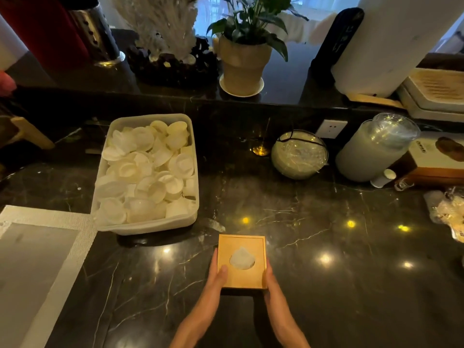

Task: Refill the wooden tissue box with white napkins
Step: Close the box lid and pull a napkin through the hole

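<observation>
Two bare hands hold a small wooden tissue box (pixel 242 262) on the dark shiny counter (pixel 313 247). The left hand (pixel 216 275) is pressed flat against the left side of the box. Its thumb lies on top of the lid, close to the round hole. The other left fingers are hidden behind the side of the box, so how far they curl cannot be told. The right hand (pixel 269 277) is pressed against the right side of the box. Its fingers (pixel 265 273) lie straight and close together along the wood. Both hands squeeze the box between them.

A bit of white napkin (pixel 241 258) pokes up through the round hole in the middle of the lid. The lid sits flat on the box.

Up and to the left of the box, well apart from it, sits a clear plastic tub (pixel 148 226) full of white lids (pixel 145 172). Left of the box lies a flat grey mat (pixel 35 259). Far behind the box stands a green plant in a tan pot (pixel 242 66). Behind the box and to the right sits a round bundle wrapped in clear plastic (pixel 300 154).
</observation>
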